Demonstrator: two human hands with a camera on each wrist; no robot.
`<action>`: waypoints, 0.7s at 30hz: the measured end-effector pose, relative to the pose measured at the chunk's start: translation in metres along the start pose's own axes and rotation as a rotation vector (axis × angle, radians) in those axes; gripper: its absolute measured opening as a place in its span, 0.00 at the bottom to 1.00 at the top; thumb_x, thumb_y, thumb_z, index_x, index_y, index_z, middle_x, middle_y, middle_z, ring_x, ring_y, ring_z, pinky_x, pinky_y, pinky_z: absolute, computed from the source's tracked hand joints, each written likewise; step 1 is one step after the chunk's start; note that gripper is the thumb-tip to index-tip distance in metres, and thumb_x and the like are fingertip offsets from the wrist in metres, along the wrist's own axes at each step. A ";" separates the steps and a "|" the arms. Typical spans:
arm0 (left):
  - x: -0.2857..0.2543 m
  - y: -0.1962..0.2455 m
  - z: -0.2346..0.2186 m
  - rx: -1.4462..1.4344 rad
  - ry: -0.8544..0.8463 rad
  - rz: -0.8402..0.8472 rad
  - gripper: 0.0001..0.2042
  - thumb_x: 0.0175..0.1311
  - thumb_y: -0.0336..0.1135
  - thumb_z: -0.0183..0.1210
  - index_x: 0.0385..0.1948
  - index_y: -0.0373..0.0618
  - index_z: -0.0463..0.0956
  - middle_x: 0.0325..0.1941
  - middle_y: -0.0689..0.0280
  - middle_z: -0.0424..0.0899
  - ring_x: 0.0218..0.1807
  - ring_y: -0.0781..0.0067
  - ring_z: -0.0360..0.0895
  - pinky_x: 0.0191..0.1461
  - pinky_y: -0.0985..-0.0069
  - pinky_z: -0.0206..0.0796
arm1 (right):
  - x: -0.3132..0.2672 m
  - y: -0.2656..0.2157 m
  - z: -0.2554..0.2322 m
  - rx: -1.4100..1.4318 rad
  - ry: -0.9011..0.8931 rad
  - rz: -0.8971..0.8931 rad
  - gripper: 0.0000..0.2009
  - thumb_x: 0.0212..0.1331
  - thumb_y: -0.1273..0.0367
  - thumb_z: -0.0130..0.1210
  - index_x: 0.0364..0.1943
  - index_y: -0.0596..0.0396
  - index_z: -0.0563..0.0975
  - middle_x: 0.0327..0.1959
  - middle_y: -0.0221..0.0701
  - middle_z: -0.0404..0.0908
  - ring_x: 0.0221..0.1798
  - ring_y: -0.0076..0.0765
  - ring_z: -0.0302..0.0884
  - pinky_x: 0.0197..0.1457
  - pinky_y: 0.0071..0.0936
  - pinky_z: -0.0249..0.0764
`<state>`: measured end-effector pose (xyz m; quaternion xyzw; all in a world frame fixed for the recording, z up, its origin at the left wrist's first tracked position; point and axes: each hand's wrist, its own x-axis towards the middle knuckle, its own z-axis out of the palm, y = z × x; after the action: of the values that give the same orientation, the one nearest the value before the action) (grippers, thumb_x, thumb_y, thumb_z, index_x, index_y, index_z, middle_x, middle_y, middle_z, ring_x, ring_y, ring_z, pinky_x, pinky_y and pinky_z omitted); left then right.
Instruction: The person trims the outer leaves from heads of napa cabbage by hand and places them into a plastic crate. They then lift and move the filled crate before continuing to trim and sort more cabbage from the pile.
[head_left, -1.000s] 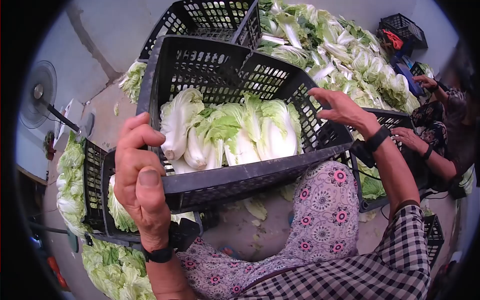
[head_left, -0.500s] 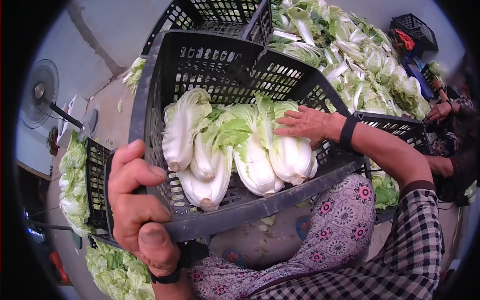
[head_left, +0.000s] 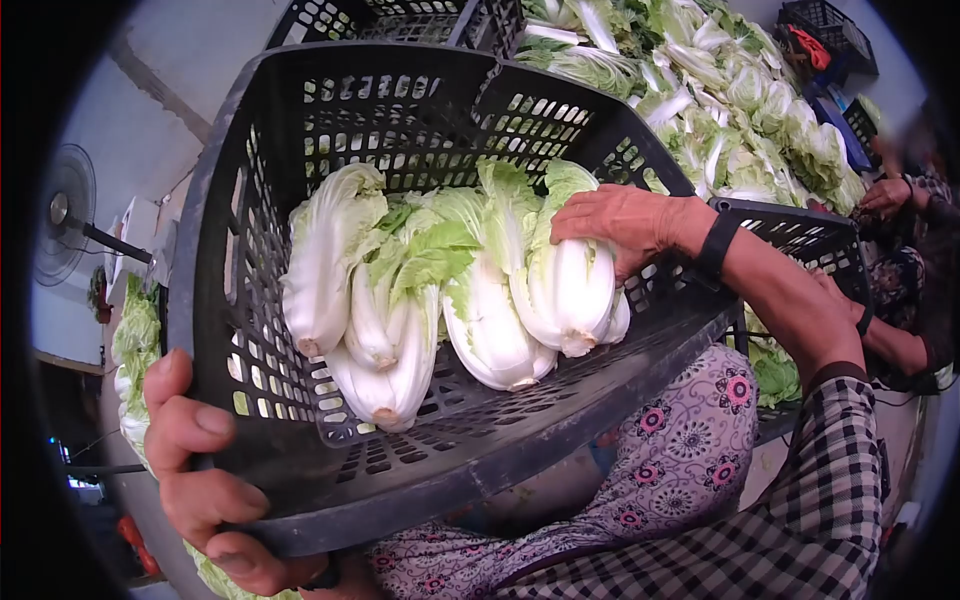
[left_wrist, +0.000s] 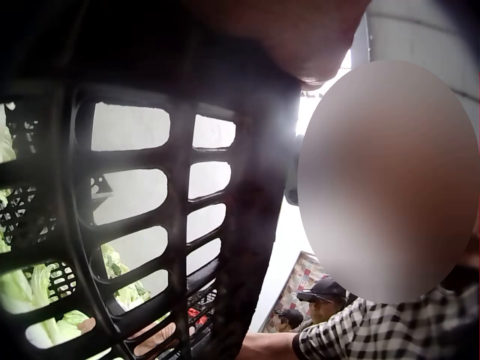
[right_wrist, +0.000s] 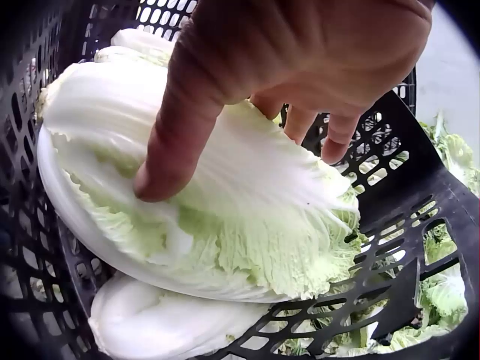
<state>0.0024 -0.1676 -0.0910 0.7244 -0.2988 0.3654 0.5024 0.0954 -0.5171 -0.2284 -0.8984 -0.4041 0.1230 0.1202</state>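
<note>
A black perforated plastic crate (head_left: 420,480) is tilted towards me, holding several napa cabbages (head_left: 320,260). My left hand (head_left: 200,480) grips its near left corner, fingers curled over the rim; in the left wrist view the slotted wall of the crate (left_wrist: 180,172) fills much of the picture. Inside at the right, my right hand (head_left: 630,225) holds the top napa cabbage (head_left: 565,290). The right wrist view has the thumb of that hand (right_wrist: 300,52) against the pale side of this cabbage (right_wrist: 217,172), with its fingers over the far side. Another cabbage (right_wrist: 157,322) lies below it.
Behind stands another black crate (head_left: 400,20), and a large heap of napa cabbages (head_left: 740,110) rises at the back right. A second person's hand (head_left: 885,197) shows at far right beside a crate (head_left: 800,245). A fan (head_left: 62,212) stands left.
The right hand has come from the crate's right rim onto the rightmost cabbage and taken hold of it. The left hand has pulled its corner lower and further left, tilting the crate more.
</note>
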 end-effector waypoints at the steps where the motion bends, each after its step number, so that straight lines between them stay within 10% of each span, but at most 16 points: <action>1: 0.000 0.000 0.000 0.001 0.001 -0.001 0.17 0.63 0.51 0.37 0.20 0.50 0.54 0.42 0.57 0.67 0.62 0.47 0.57 0.67 0.48 0.41 | -0.002 0.002 -0.001 0.038 0.022 0.010 0.40 0.24 0.62 0.71 0.53 0.48 0.67 0.54 0.35 0.69 0.59 0.45 0.65 0.61 0.39 0.63; 21: 0.004 0.001 -0.013 0.025 -0.125 -0.004 0.22 0.63 0.56 0.39 0.18 0.48 0.56 0.37 0.57 0.67 0.60 0.48 0.58 0.63 0.51 0.43 | -0.012 -0.011 -0.043 1.068 0.828 0.383 0.40 0.34 0.59 0.72 0.57 0.55 0.68 0.49 0.30 0.75 0.53 0.28 0.70 0.60 0.28 0.65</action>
<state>0.0012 -0.1559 -0.0845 0.7529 -0.3234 0.3219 0.4743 0.0934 -0.5240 -0.1827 -0.7448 -0.0443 -0.0284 0.6652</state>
